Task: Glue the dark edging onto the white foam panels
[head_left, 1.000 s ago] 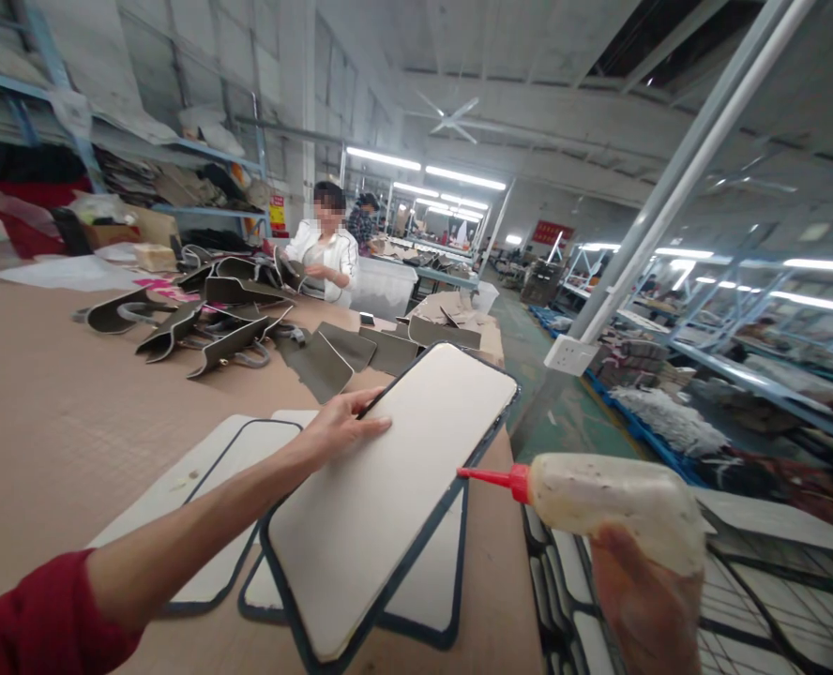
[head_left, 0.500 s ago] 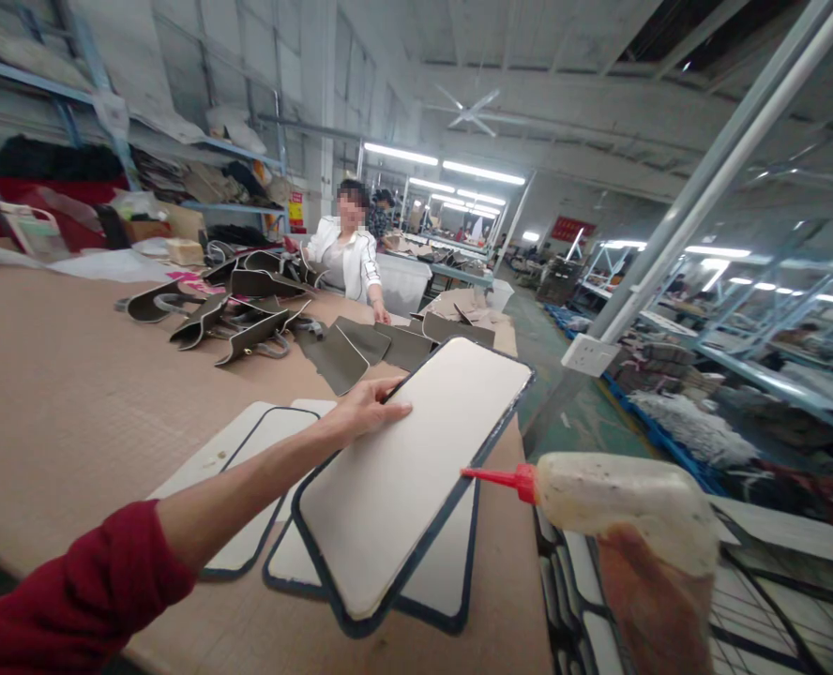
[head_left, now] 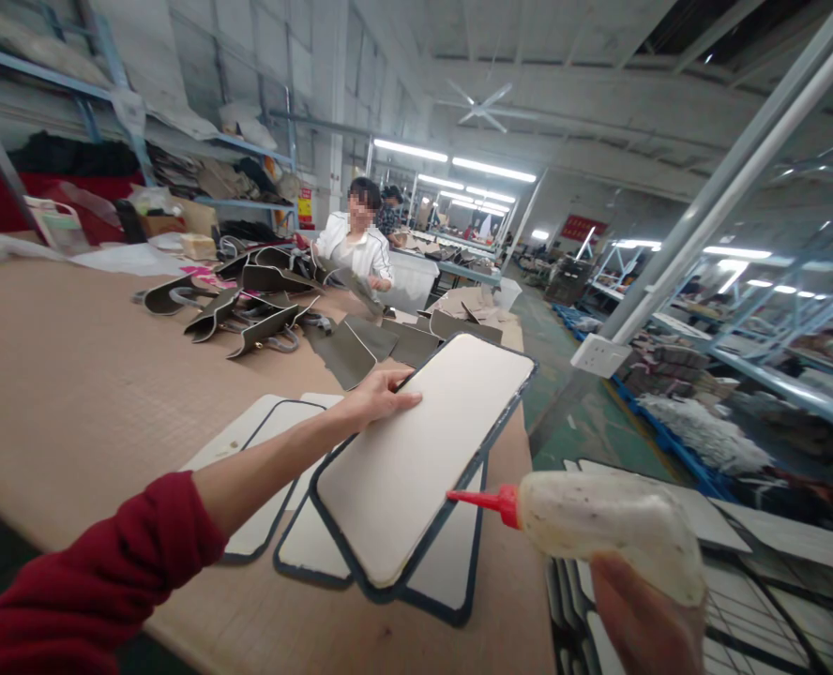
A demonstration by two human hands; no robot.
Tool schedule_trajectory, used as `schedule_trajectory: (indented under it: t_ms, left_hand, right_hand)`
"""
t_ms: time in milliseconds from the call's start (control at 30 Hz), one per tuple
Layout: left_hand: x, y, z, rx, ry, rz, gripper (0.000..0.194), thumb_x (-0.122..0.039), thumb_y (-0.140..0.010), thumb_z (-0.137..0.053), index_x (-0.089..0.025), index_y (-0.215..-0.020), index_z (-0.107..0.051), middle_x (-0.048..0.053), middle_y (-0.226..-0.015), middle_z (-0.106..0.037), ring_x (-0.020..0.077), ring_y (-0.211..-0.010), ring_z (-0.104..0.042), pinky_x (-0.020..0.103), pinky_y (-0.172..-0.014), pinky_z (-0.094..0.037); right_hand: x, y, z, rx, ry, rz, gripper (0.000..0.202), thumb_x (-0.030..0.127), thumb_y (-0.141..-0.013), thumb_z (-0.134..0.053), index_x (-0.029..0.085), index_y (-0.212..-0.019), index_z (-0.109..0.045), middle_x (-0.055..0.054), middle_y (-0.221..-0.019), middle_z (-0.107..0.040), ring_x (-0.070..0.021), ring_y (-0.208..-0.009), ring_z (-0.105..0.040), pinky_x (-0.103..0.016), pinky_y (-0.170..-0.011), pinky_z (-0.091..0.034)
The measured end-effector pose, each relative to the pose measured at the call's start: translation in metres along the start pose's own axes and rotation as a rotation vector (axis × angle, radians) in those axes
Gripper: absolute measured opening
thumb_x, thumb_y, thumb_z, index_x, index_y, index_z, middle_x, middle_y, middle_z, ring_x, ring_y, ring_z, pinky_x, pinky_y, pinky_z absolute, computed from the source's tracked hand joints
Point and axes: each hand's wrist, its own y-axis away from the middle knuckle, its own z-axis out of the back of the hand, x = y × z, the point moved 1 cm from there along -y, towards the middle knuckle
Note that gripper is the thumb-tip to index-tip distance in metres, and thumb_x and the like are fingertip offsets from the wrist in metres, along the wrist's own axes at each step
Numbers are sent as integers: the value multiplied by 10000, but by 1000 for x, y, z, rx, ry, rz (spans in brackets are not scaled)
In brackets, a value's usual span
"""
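My left hand (head_left: 383, 396) grips the upper left edge of a white panel (head_left: 423, 450) with a dark rim, thumb on its face. The panel is tilted above the table. My right hand (head_left: 642, 609) is wrapped round a translucent squeeze bottle (head_left: 613, 525) lying sideways in the air. Its red nozzle (head_left: 479, 500) points left, and the tip is at the panel's lower right edge. Beneath the held panel lie more dark-rimmed white panels (head_left: 262, 506) on the brown table (head_left: 93, 375).
Dark olive pieces (head_left: 268, 328) are heaped at the table's far side. A person in a white jacket (head_left: 360, 251) works there with a dark piece. A metal post (head_left: 712, 187) with a socket box (head_left: 599, 356) rises on the right. White panels (head_left: 796, 544) lie at lower right.
The bottle and my right hand have moved left and down, taking the nozzle tip farther down the panel's edge. The person at the far side now has a dark piece raised.
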Motion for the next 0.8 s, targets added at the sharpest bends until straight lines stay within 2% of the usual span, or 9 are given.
schedule_trajectory:
  t_ms: [133,333,433,567,800]
  left_hand:
    - [0,-2,0,-5,8,18,599,-396,-482,-878,-159,-1007,-711,24,-797,-741,201,-665,-671,319,-633,-531]
    - [1,-7,2,-23,-18,-9,528,-371,-500,-862,-159,-960,-712,29,-807,-742,213,-700,-682,305,-628,-525]
    - [3,-12,3,-35,-41,-31,477,-350,-502,-853,-151,-912,-713,30,-801,-738,204,-686,-675,293,-617,-522]
    - [5,-16,4,-40,-37,-8,500,-348,-486,-861,-144,-918,-712,29,-772,-734,200,-648,-667,303,-607,-527]
    - [4,-18,5,-86,-28,22,638,-347,-451,-902,-143,-1028,-721,33,-788,-751,210,-660,-678,307,-603,-540]
  right_hand:
    - [3,2,0,92,128,4,613,282,-641,-865,225,-1210,-645,-83,-1049,-728,-262,-888,-698,-334,-750,-577]
    - [6,2,-5,-52,51,2,658,286,-606,-892,263,-1212,-636,-6,-973,-724,-165,-811,-674,-234,-735,-539]
    - [7,10,-8,-22,75,-46,624,298,-613,-887,248,-1187,-646,-37,-1011,-729,-186,-846,-692,-237,-726,-561]
    - [5,21,-6,30,185,-88,650,342,-629,-873,210,-1216,-627,-86,-1042,-725,-212,-845,-700,-254,-691,-581]
    - [-1,16,-2,70,174,33,610,254,-667,-843,232,-1233,-616,-70,-1045,-733,-200,-837,-709,-249,-694,-589]
